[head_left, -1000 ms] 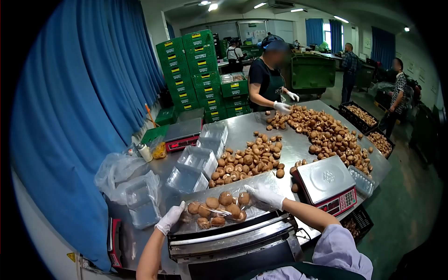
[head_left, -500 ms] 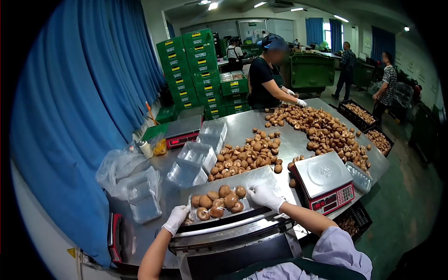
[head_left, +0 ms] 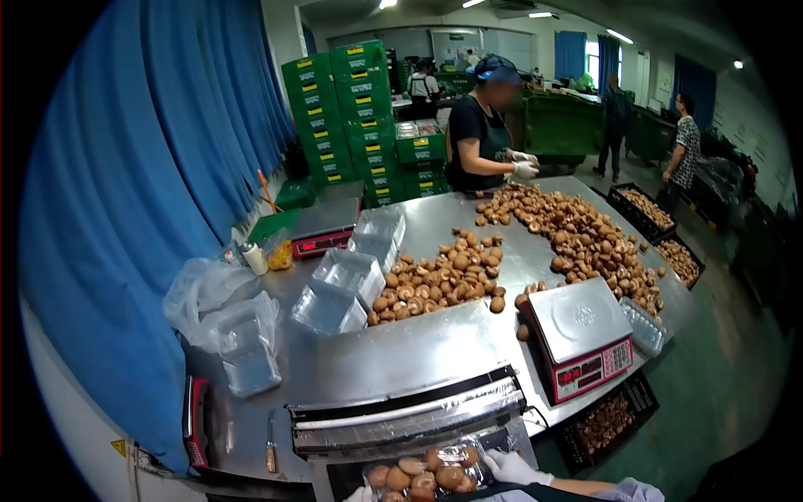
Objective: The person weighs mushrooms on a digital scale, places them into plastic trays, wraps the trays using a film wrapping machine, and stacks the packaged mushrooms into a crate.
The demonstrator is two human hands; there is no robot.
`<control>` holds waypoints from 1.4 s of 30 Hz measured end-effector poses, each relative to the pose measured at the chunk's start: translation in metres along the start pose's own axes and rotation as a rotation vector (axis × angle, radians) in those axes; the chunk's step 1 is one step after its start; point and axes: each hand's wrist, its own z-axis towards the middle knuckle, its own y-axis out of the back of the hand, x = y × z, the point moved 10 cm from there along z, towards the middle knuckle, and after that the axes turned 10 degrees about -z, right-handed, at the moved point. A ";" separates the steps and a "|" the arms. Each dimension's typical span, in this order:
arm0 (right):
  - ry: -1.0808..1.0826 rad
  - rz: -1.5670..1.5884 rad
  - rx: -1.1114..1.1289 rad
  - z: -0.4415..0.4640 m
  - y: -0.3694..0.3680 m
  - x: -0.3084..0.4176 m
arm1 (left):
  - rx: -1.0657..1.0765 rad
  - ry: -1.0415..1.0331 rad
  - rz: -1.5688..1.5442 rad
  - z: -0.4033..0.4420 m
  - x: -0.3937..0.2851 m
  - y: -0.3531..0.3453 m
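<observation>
A clear tray of brown mushrooms under plastic film is at the bottom edge, in front of the film-wrapping machine. My right hand, in a white glove, grips the tray's right end with its fingers closed. Only a small part of my left hand, gloved too, shows at the tray's left end; it appears to hold that end. The lower side of the tray is cut off by the frame.
Mushroom piles cover parts of the steel table. Clear trays, a scale and a knife lie around the machine. A co-worker stands across the table. Green crates are stacked behind; a black crate sits lower right.
The filled tray has come off the machine's plate, down toward my body, with both hands. The co-worker's hands have risen from the mushroom pile.
</observation>
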 end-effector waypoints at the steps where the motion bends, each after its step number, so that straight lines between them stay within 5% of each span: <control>1: -0.077 -0.139 0.087 0.003 0.019 0.018 | 0.108 0.188 -0.181 0.007 0.003 0.000; 2: -0.031 -0.071 0.135 0.008 0.023 0.024 | 0.095 -0.191 0.236 0.017 -0.015 -0.004; 3: 0.019 -0.003 0.183 0.013 0.024 0.028 | 0.200 0.452 -0.242 0.007 0.060 -0.012; 5: 0.076 -0.159 0.231 0.019 0.039 0.039 | 0.071 0.427 -0.437 0.010 0.070 -0.004; 8: 0.026 -0.016 -0.059 0.002 0.125 0.064 | -0.066 0.550 -0.496 0.010 0.016 0.051; 11: -0.078 -0.191 0.141 -0.030 0.120 0.035 | -0.041 0.549 -0.351 -0.027 0.009 0.066; 13: -0.162 -0.261 0.232 -0.047 0.070 -0.003 | 0.022 0.329 -0.138 -0.057 0.029 0.027; 15: 0.137 -0.131 0.369 -0.041 -0.014 -0.022 | 0.169 0.668 -0.560 -0.080 0.031 -0.031; 16: 0.321 -0.326 0.241 -0.030 -0.030 -0.016 | 0.199 0.693 -0.710 -0.084 0.022 -0.054; 17: 0.670 -0.119 -0.209 -0.034 0.010 0.025 | 0.246 0.676 -0.830 -0.081 0.007 -0.068; 19: 0.610 0.384 -0.035 -0.017 0.034 0.063 | 0.351 0.671 -1.056 -0.066 -0.024 -0.088; 26: 0.686 0.590 0.561 -0.054 0.055 0.172 | 0.730 0.619 -1.499 -0.063 -0.106 -0.117; 31: 0.700 0.752 0.306 -0.013 0.093 0.162 | 0.840 0.578 -1.611 -0.078 -0.134 -0.121; 32: 0.295 1.042 0.338 0.012 0.099 0.134 | 0.844 0.565 -1.622 -0.080 -0.136 -0.119; 33: 0.359 1.322 0.274 0.000 0.129 0.161 | 0.850 0.545 -1.631 -0.081 -0.139 -0.116; 35: 1.361 1.453 0.874 -0.054 0.153 0.250 | 0.846 0.510 -1.658 -0.080 -0.144 -0.110; 36: 1.425 1.400 0.974 -0.077 0.146 0.270 | 0.829 0.497 -1.669 -0.079 -0.145 -0.108; 42: 0.941 1.102 1.193 -0.123 0.069 0.308 | 0.438 0.576 -1.725 -0.087 -0.114 -0.099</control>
